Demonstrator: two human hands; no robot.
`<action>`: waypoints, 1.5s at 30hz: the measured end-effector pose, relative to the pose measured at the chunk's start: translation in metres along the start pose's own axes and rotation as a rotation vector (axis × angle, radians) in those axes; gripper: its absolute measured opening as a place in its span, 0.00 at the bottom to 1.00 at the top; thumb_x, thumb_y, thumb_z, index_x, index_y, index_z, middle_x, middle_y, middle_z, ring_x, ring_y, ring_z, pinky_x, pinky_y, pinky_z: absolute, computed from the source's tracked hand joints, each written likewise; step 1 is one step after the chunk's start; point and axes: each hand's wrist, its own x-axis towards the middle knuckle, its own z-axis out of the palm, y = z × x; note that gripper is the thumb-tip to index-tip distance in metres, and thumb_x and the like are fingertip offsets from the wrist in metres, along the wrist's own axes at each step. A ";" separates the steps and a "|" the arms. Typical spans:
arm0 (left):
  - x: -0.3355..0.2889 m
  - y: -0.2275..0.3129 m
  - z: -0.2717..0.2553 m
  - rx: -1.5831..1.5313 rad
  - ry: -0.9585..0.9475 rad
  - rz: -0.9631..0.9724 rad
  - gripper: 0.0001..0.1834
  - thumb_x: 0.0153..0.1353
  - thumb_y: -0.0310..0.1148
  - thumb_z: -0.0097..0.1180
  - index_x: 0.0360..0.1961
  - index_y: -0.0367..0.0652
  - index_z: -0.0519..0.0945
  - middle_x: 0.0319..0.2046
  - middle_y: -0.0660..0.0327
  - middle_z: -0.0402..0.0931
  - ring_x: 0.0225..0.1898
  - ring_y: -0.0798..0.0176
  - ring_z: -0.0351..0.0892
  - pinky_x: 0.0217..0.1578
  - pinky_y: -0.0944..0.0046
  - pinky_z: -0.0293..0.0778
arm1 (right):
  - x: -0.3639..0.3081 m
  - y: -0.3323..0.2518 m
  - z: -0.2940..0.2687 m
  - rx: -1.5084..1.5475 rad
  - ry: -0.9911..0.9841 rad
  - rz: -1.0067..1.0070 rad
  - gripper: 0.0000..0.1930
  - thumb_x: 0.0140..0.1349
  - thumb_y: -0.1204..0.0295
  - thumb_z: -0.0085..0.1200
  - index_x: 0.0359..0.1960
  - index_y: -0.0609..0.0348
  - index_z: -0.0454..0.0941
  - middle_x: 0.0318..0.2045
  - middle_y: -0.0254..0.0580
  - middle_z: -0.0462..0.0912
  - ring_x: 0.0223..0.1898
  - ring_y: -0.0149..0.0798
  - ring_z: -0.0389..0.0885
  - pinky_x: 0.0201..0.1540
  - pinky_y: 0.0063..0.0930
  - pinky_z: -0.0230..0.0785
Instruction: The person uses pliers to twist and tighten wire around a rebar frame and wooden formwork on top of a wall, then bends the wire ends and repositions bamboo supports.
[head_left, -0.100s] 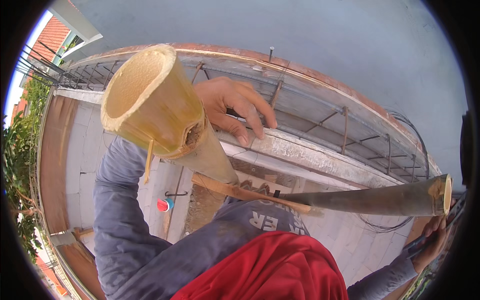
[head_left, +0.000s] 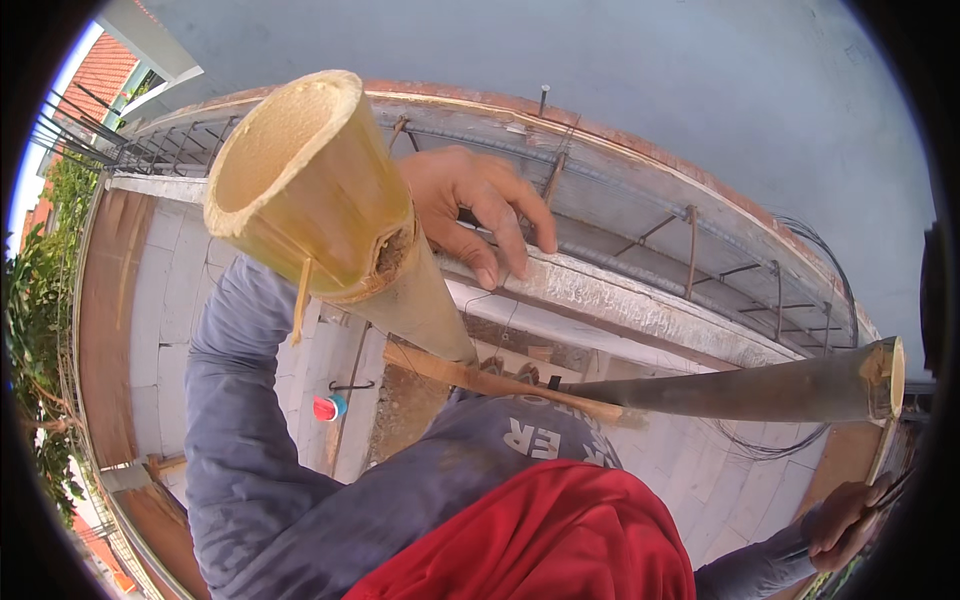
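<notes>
My left hand reaches past an upright bamboo pole with a hollow cut top. Its fingers are bent but apart, the tips resting at the edge of a pale formwork board. A thin wire hangs just below those fingertips. At the lower right my right hand is closed round a dark, long-handled tool; its working end is lost at the dark rim of the picture. A second bamboo pole stands on the right, above that hand.
A steel rebar cage runs along the formwork beside a grey wall. A wooden plank crosses in front of my body. Below are pale blocks, a red and blue container and coiled wire.
My right hand has moved down with the tool, away from the end of the right bamboo pole. My left hand stays nearly in place. The view has shifted slightly.
</notes>
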 end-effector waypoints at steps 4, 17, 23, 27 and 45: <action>0.008 0.003 0.008 -0.070 -0.002 -0.034 0.16 0.59 0.31 0.72 0.49 0.48 0.90 0.58 0.58 0.81 0.59 0.57 0.76 0.60 0.54 0.69 | 0.056 0.069 0.097 -0.301 -0.323 0.353 0.23 0.70 0.75 0.51 0.65 0.72 0.67 0.38 0.55 0.88 0.29 0.42 0.88 0.31 0.27 0.79; -0.021 -0.007 0.010 0.012 0.341 -0.113 0.15 0.68 0.33 0.65 0.54 0.42 0.86 0.59 0.55 0.80 0.61 0.59 0.79 0.56 0.63 0.80 | 0.168 0.134 0.216 -1.373 0.238 -0.385 0.19 0.51 0.80 0.62 0.47 0.60 0.81 0.36 0.45 0.85 0.35 0.53 0.85 0.35 0.44 0.76; -0.072 0.008 0.062 -0.019 1.464 -0.122 0.13 0.74 0.31 0.54 0.54 0.37 0.80 0.51 0.55 0.80 0.50 0.58 0.84 0.49 0.63 0.82 | 0.168 0.129 0.169 -1.634 0.064 -0.012 0.18 0.53 0.80 0.58 0.48 0.60 0.81 0.48 0.47 0.87 0.43 0.54 0.86 0.41 0.45 0.78; -0.057 0.102 0.199 0.298 1.589 0.170 0.15 0.79 0.31 0.41 0.58 0.32 0.72 0.48 0.50 0.76 0.54 0.58 0.78 0.53 0.62 0.75 | 0.164 0.138 0.168 -1.506 0.063 -0.208 0.18 0.52 0.82 0.57 0.48 0.60 0.81 0.48 0.46 0.87 0.44 0.53 0.86 0.41 0.44 0.78; 0.024 0.076 0.215 -1.850 1.322 -0.074 0.28 0.74 0.54 0.53 0.57 0.38 0.75 0.45 0.56 0.75 0.47 0.56 0.77 0.52 0.53 0.77 | 0.162 0.143 0.150 -1.422 0.028 -0.293 0.15 0.62 0.74 0.59 0.50 0.60 0.82 0.51 0.47 0.85 0.46 0.52 0.86 0.43 0.45 0.79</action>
